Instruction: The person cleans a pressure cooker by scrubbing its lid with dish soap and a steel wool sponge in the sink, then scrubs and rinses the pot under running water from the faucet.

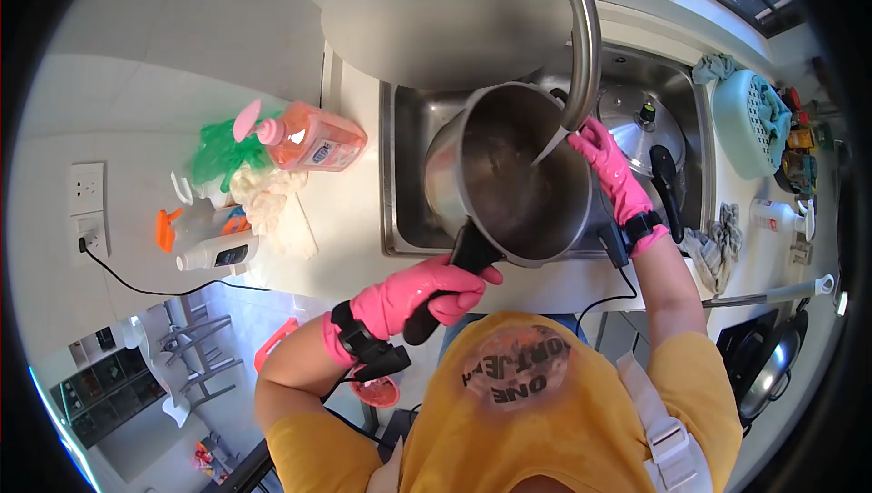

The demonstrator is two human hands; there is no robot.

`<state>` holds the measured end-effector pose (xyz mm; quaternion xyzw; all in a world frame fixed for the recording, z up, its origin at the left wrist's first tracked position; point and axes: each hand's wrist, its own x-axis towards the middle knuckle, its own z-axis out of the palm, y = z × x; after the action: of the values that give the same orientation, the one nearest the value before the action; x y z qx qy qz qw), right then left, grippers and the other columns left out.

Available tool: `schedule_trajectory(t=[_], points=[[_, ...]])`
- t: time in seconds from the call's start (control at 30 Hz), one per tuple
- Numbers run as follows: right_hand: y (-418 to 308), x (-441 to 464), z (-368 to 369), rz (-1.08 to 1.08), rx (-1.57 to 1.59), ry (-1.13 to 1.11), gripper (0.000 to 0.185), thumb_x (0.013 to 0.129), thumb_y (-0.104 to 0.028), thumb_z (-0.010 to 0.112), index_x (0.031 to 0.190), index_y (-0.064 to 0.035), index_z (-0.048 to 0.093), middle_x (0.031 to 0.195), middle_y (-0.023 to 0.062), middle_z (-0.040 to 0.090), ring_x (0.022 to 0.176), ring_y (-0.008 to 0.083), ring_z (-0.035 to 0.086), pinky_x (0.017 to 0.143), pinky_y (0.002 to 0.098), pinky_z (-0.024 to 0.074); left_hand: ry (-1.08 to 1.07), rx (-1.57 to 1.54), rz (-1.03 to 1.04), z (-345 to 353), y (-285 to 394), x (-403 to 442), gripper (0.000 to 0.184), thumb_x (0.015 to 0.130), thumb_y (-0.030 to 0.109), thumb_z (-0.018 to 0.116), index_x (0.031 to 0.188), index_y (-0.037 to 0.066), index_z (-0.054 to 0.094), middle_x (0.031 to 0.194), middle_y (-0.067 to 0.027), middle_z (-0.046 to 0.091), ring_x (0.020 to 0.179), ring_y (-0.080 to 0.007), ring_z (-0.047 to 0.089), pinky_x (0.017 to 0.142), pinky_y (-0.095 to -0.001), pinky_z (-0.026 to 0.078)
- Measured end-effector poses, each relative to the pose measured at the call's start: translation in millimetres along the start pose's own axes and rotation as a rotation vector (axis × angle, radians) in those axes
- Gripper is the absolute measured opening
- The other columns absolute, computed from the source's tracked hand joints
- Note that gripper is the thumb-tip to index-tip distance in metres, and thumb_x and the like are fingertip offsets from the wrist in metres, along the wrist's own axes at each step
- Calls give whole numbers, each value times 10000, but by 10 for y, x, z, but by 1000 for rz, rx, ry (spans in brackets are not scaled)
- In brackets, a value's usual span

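My left hand (422, 293), in a pink rubber glove, is wrapped round the black handle (472, 250) of a deep metal pot (445, 175). The pot is tilted over the sink (400, 220) with its mouth toward me, and murky water shows inside. From the curved metal faucet (584, 39) a stream of water runs into the pot. My right hand (610, 161), gloved in pink too, is at the pot's right rim beside the faucet's end; its fingertips are partly hidden there. Right of it a metal lid (640, 125) lies in the sink.
On the left counter stand a pink soap bottle (318, 139), a green bag (222, 155), cloths (277, 211) and a white bottle (218, 252). At the right are a light-blue basket (740, 129), a grey rag (718, 252) and a white spray bottle (777, 216).
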<state>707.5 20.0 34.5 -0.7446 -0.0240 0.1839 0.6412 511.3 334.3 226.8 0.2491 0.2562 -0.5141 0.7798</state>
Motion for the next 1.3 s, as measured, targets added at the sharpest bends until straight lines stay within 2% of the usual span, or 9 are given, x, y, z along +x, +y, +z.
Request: schedule_trajectory(t=[0.13,0.23,0.5,0.7,0.9,0.97,1.0,1.17,1.3], points=[[-202,-323,163,-284,-282,159,645,935,-303,686,1435,13,429,1219,134,615,1123,213,571,1010,326,427,208,249,37,-114,-108,241,190,884,128,638,1011,6,565,705,-19,544,490,-67,448,446,-214,344],[-517,-772,556,162,396,-156,526,1013,-267,581,1440,1,432,1358,142,556,1261,223,520,1072,356,405,314,462,31,-285,-158,486,193,868,154,659,944,3,565,698,-43,574,504,-95,507,452,-248,399],[-645,-922,1251,268,784,239,431,981,-386,607,1235,-40,582,1066,62,659,938,173,651,819,314,542,475,850,38,-140,-15,856,252,890,233,678,906,6,570,709,-42,592,518,-99,540,459,-249,428],[-844,-907,757,340,1020,301,562,1010,-487,503,1236,23,574,1103,114,664,976,234,654,887,364,537,272,283,147,212,-17,1129,460,909,373,710,1064,-34,561,754,-47,627,550,-104,590,489,-235,492],[-699,-957,676,431,1151,348,556,1035,-453,460,1313,24,526,1192,127,635,1032,239,632,900,379,533,-167,-766,42,289,-219,1401,509,978,192,592,1417,-4,424,887,-36,630,650,-92,623,627,-236,533],[-651,-1157,707,164,310,304,530,1048,-426,440,1366,-4,484,1243,115,610,1069,246,613,937,389,515,-378,-977,3,180,-260,1398,516,979,131,553,1451,12,380,895,-31,610,679,-84,614,656,-240,533],[-587,-1154,690,186,454,254,543,1044,-437,442,1394,-22,456,1273,118,594,1085,252,607,958,396,501,-485,-1085,-25,155,-242,1367,525,979,101,533,1468,20,358,899,-29,600,694,-81,609,671,-242,533],[-464,-1253,852,379,1334,86,657,1003,-565,448,1382,-30,483,1302,184,588,1063,262,639,940,407,512,-275,-835,-8,-143,-171,1038,538,967,52,514,1475,3,342,864,-20,588,650,-71,557,613,-234,510],[-16,-1512,414,676,822,-351,614,1006,-548,453,1211,9,612,1059,217,689,955,301,688,910,425,539,-10,-421,88,-210,-228,867,505,942,51,554,1420,-32,415,865,-35,613,648,-77,570,606,-236,518]])
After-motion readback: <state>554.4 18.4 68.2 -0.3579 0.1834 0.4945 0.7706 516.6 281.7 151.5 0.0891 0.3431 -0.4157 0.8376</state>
